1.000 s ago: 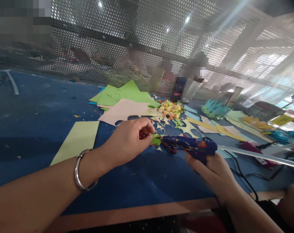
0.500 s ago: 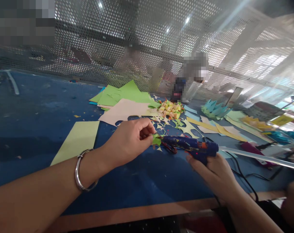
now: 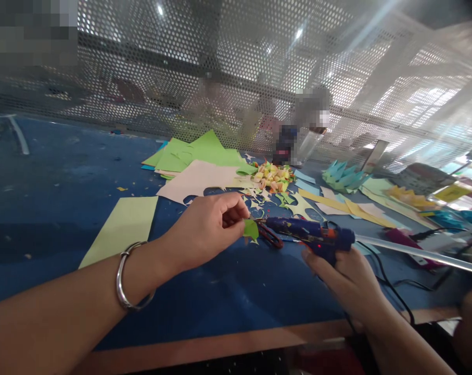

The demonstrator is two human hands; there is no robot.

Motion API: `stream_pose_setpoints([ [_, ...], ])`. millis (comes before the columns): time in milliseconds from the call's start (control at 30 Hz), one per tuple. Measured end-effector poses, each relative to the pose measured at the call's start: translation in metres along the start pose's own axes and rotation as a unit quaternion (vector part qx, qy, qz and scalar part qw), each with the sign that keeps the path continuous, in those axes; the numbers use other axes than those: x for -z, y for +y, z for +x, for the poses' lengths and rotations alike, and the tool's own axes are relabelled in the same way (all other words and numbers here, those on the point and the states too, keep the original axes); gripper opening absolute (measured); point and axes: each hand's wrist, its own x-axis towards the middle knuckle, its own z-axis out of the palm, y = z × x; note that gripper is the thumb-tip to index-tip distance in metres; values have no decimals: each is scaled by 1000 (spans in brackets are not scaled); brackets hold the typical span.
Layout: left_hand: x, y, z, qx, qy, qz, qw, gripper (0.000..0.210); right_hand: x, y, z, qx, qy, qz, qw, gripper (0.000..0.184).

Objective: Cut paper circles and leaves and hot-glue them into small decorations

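Green and small, a paper piece point(image 3: 251, 229) was at 3 o'clock from the left hand point(image 3: 208, 229). That hand's grip was pinching it above the blue counter point(image 3: 228, 307). A shiny bangle point(image 3: 120, 281) was on that wrist. The right hand point(image 3: 348, 276) had its grip wrapped around the handle of a blue glue gun point(image 3: 306, 232). The gun's tip pointed to 9 o'clock, right by the paper piece, but I could not tell if they touched. A long clear glue stick point(image 3: 419, 253) poked out of the gun's back, toward 3 o'clock. From the left hand, a pale yellow-green sheet point(image 3: 122, 226) lay at 9 o'clock, a stack of green sheets point(image 3: 200, 148) at 12 o'clock, and a heap of little paper bits point(image 3: 273, 175) at 2 o'clock. A spiky teal paper thing point(image 3: 342, 177) was at 12 o'clock from the right hand.
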Motion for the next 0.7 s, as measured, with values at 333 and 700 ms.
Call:
stream_pose_setpoints([
  [333,1,-2,1,20,-29,-28,999,5,16,26,22,-128,-51,155,978,48],
  [700,0,-6,1,34,-7,-43,998,11,24,58,49,-288,-81,314,901,31],
])
